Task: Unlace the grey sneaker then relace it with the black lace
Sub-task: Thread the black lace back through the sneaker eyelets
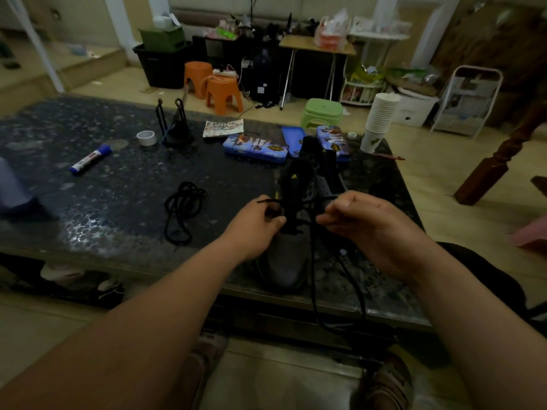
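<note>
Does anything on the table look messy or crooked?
Yes. The tall stack of paper cups at the table's far right corner leans sideways, though the wide lens may exaggerate it. A spare black lace lies in a loose tangle left of the sneaker, and the threaded lace trails over the front edge.

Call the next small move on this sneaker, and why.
Probably feed the lace tip pinched by the left hand into the next open eyelet of the grey sneaker. The right hand pinches the other strand; lower crossings are in, upper eyelets look empty. A second black lace lies loose on the table, so lacing versus unlacing is unsure.
</note>
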Tool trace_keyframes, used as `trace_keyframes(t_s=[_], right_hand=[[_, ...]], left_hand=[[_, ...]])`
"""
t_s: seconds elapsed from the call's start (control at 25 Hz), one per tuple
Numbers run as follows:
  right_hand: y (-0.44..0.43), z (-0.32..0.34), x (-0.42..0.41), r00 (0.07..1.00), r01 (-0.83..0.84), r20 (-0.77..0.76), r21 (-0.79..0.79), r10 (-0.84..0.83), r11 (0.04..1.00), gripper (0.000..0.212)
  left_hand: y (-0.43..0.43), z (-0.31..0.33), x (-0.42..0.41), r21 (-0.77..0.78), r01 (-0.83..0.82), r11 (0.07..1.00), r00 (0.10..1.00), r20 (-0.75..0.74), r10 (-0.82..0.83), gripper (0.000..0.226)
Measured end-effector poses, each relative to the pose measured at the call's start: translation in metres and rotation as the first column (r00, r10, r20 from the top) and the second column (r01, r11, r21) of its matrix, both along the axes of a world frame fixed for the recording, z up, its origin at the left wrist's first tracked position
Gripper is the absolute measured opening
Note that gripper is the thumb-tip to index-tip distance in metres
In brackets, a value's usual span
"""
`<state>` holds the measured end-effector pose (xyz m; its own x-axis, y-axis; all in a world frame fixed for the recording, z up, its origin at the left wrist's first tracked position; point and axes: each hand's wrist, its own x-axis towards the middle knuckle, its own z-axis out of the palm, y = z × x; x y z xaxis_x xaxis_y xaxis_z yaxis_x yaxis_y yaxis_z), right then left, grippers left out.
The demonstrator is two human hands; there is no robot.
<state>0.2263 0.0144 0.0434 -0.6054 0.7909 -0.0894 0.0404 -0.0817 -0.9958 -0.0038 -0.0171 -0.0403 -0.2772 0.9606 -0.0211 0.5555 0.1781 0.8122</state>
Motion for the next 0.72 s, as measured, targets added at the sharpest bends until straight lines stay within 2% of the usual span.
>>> trace_keyframes(t_s=[0.04, 0.08, 0.16, 0.2, 0.28, 0.36, 0.4, 0.44, 0.48, 0.52, 0.56, 0.6, 0.64, 0.68, 0.72], right_hand=[[0.001, -0.001, 0.0, 0.999, 0.045, 0.025, -0.016, -0.045, 0.999, 0.019], [0.003, -0.004, 0.0, 0.99, 0.08, 0.111, 0.017, -0.081, 0.997, 0.021], [0.0, -0.014, 0.001, 0.959, 0.061, 0.27, 0.093, -0.084, 0.994, 0.023], [-0.002, -0.021, 0.003, 0.967, 0.042, 0.248, 0.089, -0.063, 0.995, 0.023], [-0.008, -0.029, 0.013, 0.999, 0.043, 0.002, -0.057, -0.043, 0.997, 0.023], [-0.009, -0.025, 0.024, 0.938, 0.008, -0.327, -0.302, -0.111, 0.953, 0.025], [-0.008, -0.023, 0.028, 0.897, -0.016, -0.411, -0.402, -0.165, 0.916, 0.024], [-0.007, -0.023, 0.029, 0.89, -0.009, -0.405, -0.472, -0.207, 0.882, 0.025], [-0.005, -0.026, 0.028, 0.932, 0.045, -0.29, -0.502, -0.218, 0.864, 0.028], [-0.006, -0.03, 0.024, 0.983, 0.121, -0.072, -0.444, -0.17, 0.888, 0.032], [-0.005, -0.037, 0.018, 0.975, 0.168, 0.191, -0.306, -0.113, 0.937, 0.036], [-0.003, -0.043, 0.01, 0.91, 0.178, 0.402, -0.154, -0.103, 0.972, 0.041], [-0.001, -0.046, 0.001, 0.847, 0.17, 0.513, -0.005, -0.143, 0.985, 0.046], [0.003, -0.049, -0.008, 0.811, 0.173, 0.544, 0.126, -0.214, 0.977, 0.048], [0.009, -0.05, -0.016, 0.813, 0.193, 0.514, 0.205, -0.274, 0.96, 0.046]], left_hand=[[0.002, -0.001, 0.003, 0.035, -0.025, 0.999, 0.996, -0.086, 0.028, 0.014], [0.004, -0.002, 0.003, 0.049, -0.041, 0.998, 0.992, -0.115, 0.046, 0.011], [0.009, -0.002, 0.0, 0.039, -0.055, 0.998, 0.992, -0.114, 0.059, 0.017], [0.011, -0.001, 0.0, 0.028, -0.054, 0.998, 0.989, -0.139, 0.058, 0.02], [0.012, 0.001, 0.0, -0.007, -0.046, 0.999, 0.982, -0.184, 0.044, 0.023], [0.014, 0.005, -0.004, -0.046, -0.046, 0.998, 0.99, -0.138, 0.039, 0.024], [0.013, 0.007, -0.007, -0.066, -0.051, 0.997, 0.994, -0.101, 0.044, 0.024], [0.013, 0.008, -0.01, -0.083, -0.059, 0.995, 0.997, -0.059, 0.054, 0.025], [0.012, 0.008, -0.012, -0.09, -0.068, 0.994, 0.998, -0.019, 0.066, 0.026], [0.012, 0.008, -0.012, -0.086, -0.075, 0.993, 0.997, 0.007, 0.076, 0.027], [0.01, 0.008, -0.011, -0.076, -0.075, 0.994, 0.997, 0.004, 0.075, 0.028], [0.009, 0.006, -0.008, -0.067, -0.065, 0.996, 0.998, -0.014, 0.065, 0.028], [0.008, 0.005, -0.004, -0.052, -0.058, 0.997, 0.998, -0.039, 0.056, 0.027], [0.008, 0.002, 0.0, -0.033, -0.054, 0.998, 0.997, -0.057, 0.052, 0.026], [0.009, 0.0, 0.002, -0.017, -0.054, 0.998, 0.996, -0.067, 0.053, 0.025]])
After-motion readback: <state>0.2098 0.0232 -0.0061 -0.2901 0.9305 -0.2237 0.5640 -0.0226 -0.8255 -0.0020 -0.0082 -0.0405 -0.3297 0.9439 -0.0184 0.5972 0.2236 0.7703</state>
